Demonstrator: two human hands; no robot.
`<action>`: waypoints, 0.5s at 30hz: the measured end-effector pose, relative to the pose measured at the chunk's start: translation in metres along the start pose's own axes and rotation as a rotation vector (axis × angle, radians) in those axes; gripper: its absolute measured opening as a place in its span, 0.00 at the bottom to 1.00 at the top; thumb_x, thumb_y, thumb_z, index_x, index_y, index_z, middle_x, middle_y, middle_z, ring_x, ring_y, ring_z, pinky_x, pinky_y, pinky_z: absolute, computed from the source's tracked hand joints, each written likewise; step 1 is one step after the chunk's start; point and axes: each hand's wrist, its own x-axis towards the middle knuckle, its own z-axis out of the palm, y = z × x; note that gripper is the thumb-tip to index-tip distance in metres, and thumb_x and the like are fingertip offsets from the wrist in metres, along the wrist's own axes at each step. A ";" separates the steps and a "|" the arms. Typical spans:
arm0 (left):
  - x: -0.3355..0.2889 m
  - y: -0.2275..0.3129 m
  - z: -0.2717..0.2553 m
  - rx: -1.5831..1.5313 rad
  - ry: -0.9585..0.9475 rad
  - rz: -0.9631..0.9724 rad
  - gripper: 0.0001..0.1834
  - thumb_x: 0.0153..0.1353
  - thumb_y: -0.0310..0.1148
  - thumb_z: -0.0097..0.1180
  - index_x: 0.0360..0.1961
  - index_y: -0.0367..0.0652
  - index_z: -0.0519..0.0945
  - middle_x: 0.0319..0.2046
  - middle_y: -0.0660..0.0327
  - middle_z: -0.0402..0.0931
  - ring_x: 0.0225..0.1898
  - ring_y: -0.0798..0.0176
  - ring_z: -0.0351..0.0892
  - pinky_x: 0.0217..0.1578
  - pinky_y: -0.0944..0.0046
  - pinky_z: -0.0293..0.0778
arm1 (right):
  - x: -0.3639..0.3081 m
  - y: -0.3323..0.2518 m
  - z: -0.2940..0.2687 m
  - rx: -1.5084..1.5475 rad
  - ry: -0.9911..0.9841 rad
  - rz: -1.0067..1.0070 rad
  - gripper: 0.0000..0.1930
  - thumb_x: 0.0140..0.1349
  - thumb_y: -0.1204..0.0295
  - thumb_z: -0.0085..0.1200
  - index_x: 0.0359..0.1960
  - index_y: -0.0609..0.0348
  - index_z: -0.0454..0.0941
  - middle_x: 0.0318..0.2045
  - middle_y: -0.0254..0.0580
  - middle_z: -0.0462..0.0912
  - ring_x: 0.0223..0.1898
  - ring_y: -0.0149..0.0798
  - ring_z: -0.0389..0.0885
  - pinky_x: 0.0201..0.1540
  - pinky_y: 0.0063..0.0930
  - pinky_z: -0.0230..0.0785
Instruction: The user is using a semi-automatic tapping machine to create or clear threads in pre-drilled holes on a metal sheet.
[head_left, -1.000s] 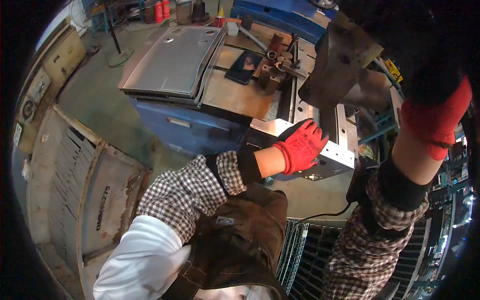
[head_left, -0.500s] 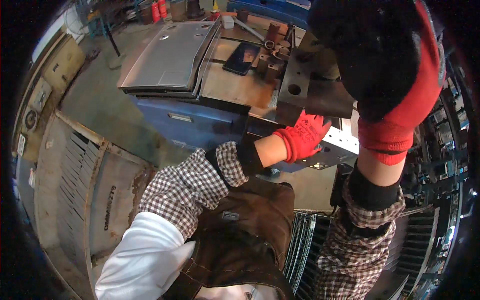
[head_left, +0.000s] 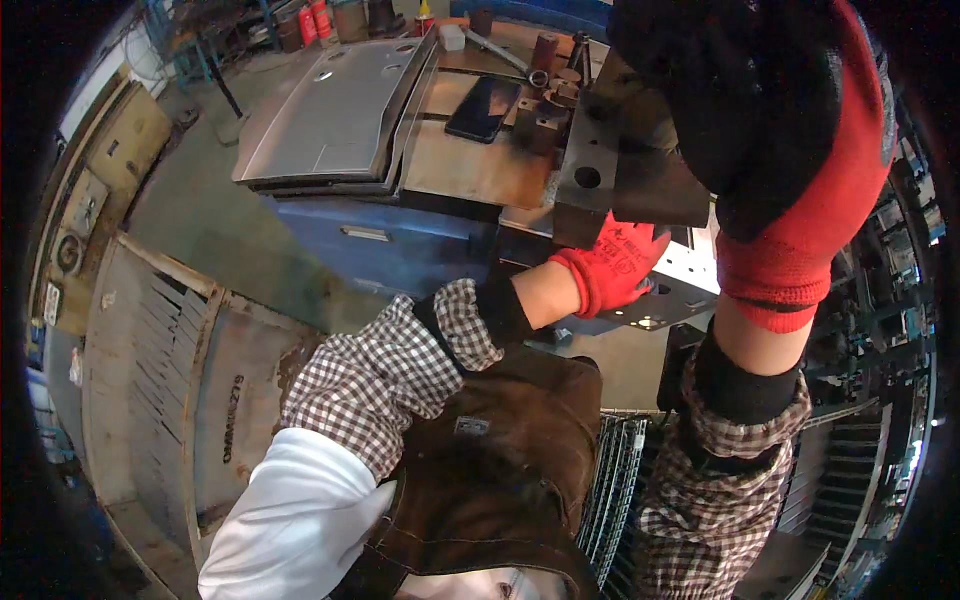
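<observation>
Closed at the edge of a dark bent steel bracket (head_left: 602, 150), the right hand (head_left: 775, 140) is high and close to the camera, though its fingers melt into black shadow and I can't tell how tightly they clamp. That bracket, round holes in its face, hangs tilted over the front corner of the bench! Just beneath it, the left hand (head_left: 615, 268) sits at a pale perforated metal plate (head_left: 690, 262) (the bracket covers part of those fingers, so whether they grip or merely rest, I can't say). Both hands wear red gloves, both forearms checked sleeves (head_left: 370, 365). Beyond, on the brown benchtop (head_left: 465, 175), a black phone (head_left: 484, 108) lies beside dark metal blocks (head_left: 540, 128), a ring-ended wrench (head_left: 497, 52) behind. Over to the left, silver sheet panels (head_left: 325, 115) are stacked above a blue cabinet (head_left: 390, 235)!
</observation>
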 end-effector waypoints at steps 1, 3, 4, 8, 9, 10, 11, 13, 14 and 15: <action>0.001 0.000 0.000 0.005 0.008 0.008 0.21 0.49 0.50 0.68 0.30 0.40 0.85 0.32 0.51 0.83 0.41 0.47 0.82 0.48 0.53 0.76 | 0.001 -0.001 -0.002 -0.006 0.008 -0.003 0.30 0.59 0.74 0.58 0.66 0.58 0.71 0.63 0.50 0.75 0.62 0.46 0.74 0.64 0.37 0.67; 0.003 0.002 -0.001 0.018 -0.012 0.012 0.21 0.48 0.50 0.68 0.29 0.41 0.85 0.32 0.51 0.83 0.40 0.47 0.82 0.48 0.53 0.76 | -0.001 -0.002 -0.004 -0.012 0.013 -0.001 0.30 0.59 0.74 0.58 0.66 0.58 0.71 0.63 0.50 0.75 0.62 0.46 0.74 0.64 0.37 0.67; 0.003 0.002 -0.001 0.030 -0.011 0.014 0.21 0.48 0.50 0.68 0.30 0.41 0.85 0.32 0.51 0.83 0.40 0.47 0.82 0.48 0.54 0.76 | -0.002 -0.002 -0.005 -0.012 0.015 -0.002 0.29 0.59 0.74 0.58 0.66 0.58 0.71 0.63 0.50 0.75 0.62 0.46 0.74 0.64 0.37 0.67; 0.000 -0.002 0.001 0.023 -0.055 -0.011 0.26 0.50 0.51 0.67 0.41 0.40 0.81 0.43 0.47 0.77 0.50 0.44 0.75 0.53 0.49 0.71 | -0.004 -0.002 -0.001 0.006 0.016 -0.002 0.29 0.60 0.73 0.57 0.66 0.58 0.71 0.63 0.50 0.75 0.62 0.46 0.74 0.64 0.37 0.67; 0.001 -0.005 0.003 -0.031 -0.150 -0.044 0.32 0.51 0.50 0.67 0.51 0.40 0.77 0.53 0.43 0.71 0.58 0.41 0.69 0.57 0.43 0.67 | -0.005 -0.002 0.002 0.017 0.014 -0.003 0.29 0.60 0.73 0.57 0.66 0.58 0.71 0.62 0.50 0.75 0.62 0.46 0.74 0.64 0.37 0.67; 0.001 -0.005 0.000 -0.071 -0.228 -0.062 0.35 0.51 0.50 0.67 0.56 0.40 0.75 0.57 0.42 0.69 0.62 0.39 0.66 0.60 0.40 0.65 | -0.005 -0.001 0.004 0.021 0.017 -0.004 0.29 0.61 0.73 0.57 0.66 0.58 0.71 0.62 0.50 0.75 0.62 0.46 0.74 0.63 0.37 0.67; 0.009 0.002 -0.010 -0.117 -0.297 -0.061 0.39 0.52 0.49 0.68 0.61 0.40 0.73 0.62 0.40 0.66 0.66 0.37 0.63 0.62 0.38 0.63 | -0.006 -0.005 -0.001 0.005 0.017 -0.003 0.29 0.61 0.73 0.57 0.66 0.58 0.71 0.62 0.50 0.75 0.62 0.45 0.74 0.63 0.37 0.67; 0.014 0.007 -0.024 -0.170 -0.349 -0.049 0.38 0.51 0.49 0.68 0.60 0.40 0.73 0.61 0.41 0.66 0.65 0.37 0.64 0.62 0.38 0.64 | -0.006 -0.007 -0.008 -0.009 0.021 -0.003 0.28 0.61 0.73 0.56 0.66 0.58 0.71 0.62 0.50 0.75 0.62 0.45 0.74 0.63 0.36 0.67; 0.014 0.007 -0.027 -0.196 -0.348 -0.046 0.38 0.51 0.49 0.68 0.60 0.40 0.73 0.61 0.41 0.67 0.65 0.37 0.64 0.62 0.37 0.64 | -0.006 -0.007 -0.009 -0.008 0.025 -0.002 0.28 0.61 0.73 0.56 0.66 0.58 0.71 0.62 0.50 0.75 0.62 0.45 0.74 0.63 0.36 0.67; 0.014 0.006 -0.019 -0.231 -0.290 -0.031 0.38 0.51 0.49 0.69 0.59 0.40 0.74 0.60 0.41 0.67 0.64 0.37 0.65 0.62 0.37 0.64 | -0.006 -0.008 -0.011 -0.012 0.028 -0.004 0.28 0.62 0.73 0.56 0.66 0.58 0.71 0.62 0.50 0.75 0.62 0.45 0.74 0.63 0.36 0.67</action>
